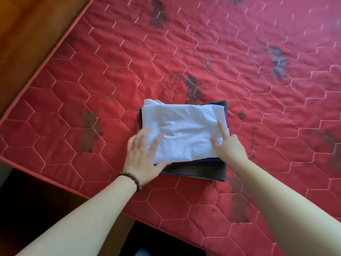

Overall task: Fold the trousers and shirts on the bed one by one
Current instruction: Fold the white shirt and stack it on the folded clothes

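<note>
- The left hand (143, 156) lies flat and open on the near left corner of a folded white shirt (182, 130). Its fingers are spread and they grip nothing.
- The right hand (229, 146) rests on the right edge of the same shirt. One finger points straight out on the cloth, and the others curl at the edge. I cannot tell if they pinch the cloth.
- The white shirt sits on top of a small pile of folded clothes (199, 171). Dark blue and dark grey pieces peek out under it.
- The pile sits on a red mattress (239, 52), near the person's edge of it.
- The mattress has white stitched lines and dark stains.
- A bead bracelet (132, 179) is on the left wrist.
- A brown wooden bed frame (27, 34) runs along the far left side of the mattress.
</note>
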Demonstrator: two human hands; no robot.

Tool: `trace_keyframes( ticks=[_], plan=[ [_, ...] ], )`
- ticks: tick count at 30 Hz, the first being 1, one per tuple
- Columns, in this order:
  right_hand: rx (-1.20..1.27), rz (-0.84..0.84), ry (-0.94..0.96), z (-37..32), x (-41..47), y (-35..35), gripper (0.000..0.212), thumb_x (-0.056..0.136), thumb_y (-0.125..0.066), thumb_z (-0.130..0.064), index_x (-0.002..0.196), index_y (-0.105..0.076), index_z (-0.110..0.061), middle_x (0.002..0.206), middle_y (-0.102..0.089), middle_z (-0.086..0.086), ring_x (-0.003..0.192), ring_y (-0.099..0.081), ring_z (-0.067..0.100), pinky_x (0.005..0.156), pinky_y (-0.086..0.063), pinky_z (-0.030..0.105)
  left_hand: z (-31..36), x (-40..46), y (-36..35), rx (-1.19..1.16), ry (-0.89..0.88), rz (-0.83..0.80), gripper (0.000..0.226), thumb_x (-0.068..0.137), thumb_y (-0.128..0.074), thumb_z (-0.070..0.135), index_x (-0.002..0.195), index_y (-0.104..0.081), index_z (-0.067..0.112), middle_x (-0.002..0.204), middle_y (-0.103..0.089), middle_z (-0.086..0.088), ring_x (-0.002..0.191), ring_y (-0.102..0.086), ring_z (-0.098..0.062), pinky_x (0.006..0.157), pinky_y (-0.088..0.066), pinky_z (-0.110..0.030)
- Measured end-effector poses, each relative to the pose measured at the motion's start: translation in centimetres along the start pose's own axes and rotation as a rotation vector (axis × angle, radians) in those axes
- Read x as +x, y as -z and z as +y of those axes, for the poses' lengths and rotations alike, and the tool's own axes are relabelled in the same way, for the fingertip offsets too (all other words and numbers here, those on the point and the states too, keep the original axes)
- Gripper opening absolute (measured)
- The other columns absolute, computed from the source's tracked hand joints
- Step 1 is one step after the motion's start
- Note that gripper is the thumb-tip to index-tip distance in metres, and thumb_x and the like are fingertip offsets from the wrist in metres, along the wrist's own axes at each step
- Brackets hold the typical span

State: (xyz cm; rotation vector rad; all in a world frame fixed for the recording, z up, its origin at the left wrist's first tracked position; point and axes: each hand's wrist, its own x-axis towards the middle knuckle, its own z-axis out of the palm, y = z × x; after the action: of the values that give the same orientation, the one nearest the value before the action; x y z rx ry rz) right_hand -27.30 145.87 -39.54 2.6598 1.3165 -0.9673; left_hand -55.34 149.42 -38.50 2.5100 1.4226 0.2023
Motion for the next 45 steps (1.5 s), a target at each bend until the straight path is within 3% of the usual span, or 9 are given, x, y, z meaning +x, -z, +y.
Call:
trace_keyframes(
  ticks=[4, 12, 22, 26, 33, 36, 38, 42, 45],
  plan=[
    [0.09, -0.035, -0.053, 0.1, -0.6, -0.6, 0.065, 0.091, -0.035, -0.061, 0.137, 0.011, -0.064, 0.103, -0.039, 0.009, 0.085, -0.054, 0.033, 0.076, -0.043, 0.039, 0.9, 0.1, -2.4, 0.309, -0.121, -0.344, 0.09, 0.082, -0.049, 0.06, 0.152, 0.001, 0.032, 0.159, 0.01, -0.013, 0.146, 0.013, -0.029, 0.115, -0.003, -0.057],
    [0.081, -0.024, -0.029, -0.3, -0.6, -0.2, 0.065, 0.092, -0.036, -0.051, 0.145, 0.0, -0.053, 0.077, -0.056, 0.005, 0.065, -0.051, 0.025, 0.055, -0.034, 0.034, 2.1, 0.8, -2.8, 0.465, -0.119, -0.271, 0.088, 0.084, -0.029, 0.075, 0.152, -0.017, 0.019, 0.156, -0.018, -0.023, 0.145, -0.009, -0.038, 0.108, 0.009, -0.066],
    [0.175, -0.011, -0.069, -2.3, 0.1, 1.4, 0.06, 0.088, -0.045, -0.035, 0.145, -0.026, -0.039, 0.096, -0.052, 0.003, 0.081, -0.051, 0.029, 0.057, -0.034, 0.031, 3.7, 1.4, -3.7, 0.448, -0.151, -0.294, 0.095, 0.083, -0.042, 0.069, 0.152, -0.007, 0.015, 0.156, 0.001, -0.028, 0.145, 0.004, -0.042, 0.112, -0.001, -0.063],
    [0.209, -0.031, -0.085, -2.5, 0.0, 1.8, 0.056, 0.087, -0.046, -0.033, 0.142, -0.035, -0.03, 0.096, -0.052, 0.0, 0.084, -0.049, 0.027, 0.062, -0.036, 0.03, 4.2, 1.8, -3.2, 0.485, -0.125, -0.337, 0.079, 0.09, -0.047, 0.035, 0.151, -0.001, 0.017, 0.157, 0.004, -0.026, 0.144, 0.005, -0.044, 0.112, -0.003, -0.065],
    [0.284, 0.251, 0.154, -0.7, -3.5, 0.7, 0.057, 0.091, -0.048, -0.039, 0.144, -0.028, -0.039, 0.076, -0.055, 0.0, 0.077, -0.052, 0.03, 0.064, -0.034, 0.036, 2.1, 2.1, -1.5, 0.528, -0.306, -0.085, 0.062, 0.09, -0.015, 0.002, 0.143, -0.042, 0.019, 0.143, -0.04, -0.029, 0.132, -0.036, -0.049, 0.104, -0.028, -0.068],
    [0.243, 0.09, 0.099, 0.2, -5.6, -2.2, 0.063, 0.096, -0.044, -0.046, 0.15, -0.013, -0.041, 0.105, -0.058, 0.014, 0.093, -0.056, 0.034, 0.073, -0.04, 0.039, 2.2, 0.8, -1.6, 0.522, -0.301, -0.317, 0.067, 0.088, -0.003, 0.006, 0.153, -0.012, 0.022, 0.155, -0.012, -0.029, 0.141, -0.01, -0.05, 0.11, -0.013, -0.066],
    [0.102, 0.042, -0.041, 0.2, -5.9, -3.0, 0.062, 0.095, -0.04, -0.053, 0.15, -0.014, -0.043, 0.119, -0.048, 0.016, 0.105, -0.05, 0.035, 0.085, -0.041, 0.043, 2.4, 0.1, -1.5, 0.452, -0.228, -0.435, 0.064, 0.09, -0.019, 0.026, 0.153, -0.005, 0.023, 0.157, -0.004, -0.025, 0.143, -0.001, -0.046, 0.112, -0.006, -0.063],
    [-0.169, 0.469, 0.174, -2.5, -4.7, -1.7, 0.05, 0.092, -0.053, -0.04, 0.139, -0.047, -0.024, 0.146, -0.037, 0.017, 0.139, -0.027, 0.034, 0.111, -0.019, 0.055, 3.5, 2.2, -0.5, 0.256, -0.282, -0.108, 0.056, 0.084, -0.038, 0.045, 0.126, -0.059, 0.014, 0.131, -0.057, -0.015, 0.124, -0.049, -0.033, 0.105, -0.028, -0.056],
    [-0.183, 0.333, 0.495, -6.7, -2.2, -2.2, 0.052, 0.096, -0.047, -0.022, 0.146, -0.036, -0.015, 0.157, -0.022, 0.012, 0.147, -0.01, 0.03, 0.117, -0.008, 0.053, 3.2, 6.2, -0.8, 0.286, -0.282, -0.008, 0.043, 0.085, -0.052, 0.024, 0.124, -0.062, 0.009, 0.134, -0.056, -0.013, 0.129, -0.049, -0.031, 0.108, -0.033, -0.054]
  ],
)
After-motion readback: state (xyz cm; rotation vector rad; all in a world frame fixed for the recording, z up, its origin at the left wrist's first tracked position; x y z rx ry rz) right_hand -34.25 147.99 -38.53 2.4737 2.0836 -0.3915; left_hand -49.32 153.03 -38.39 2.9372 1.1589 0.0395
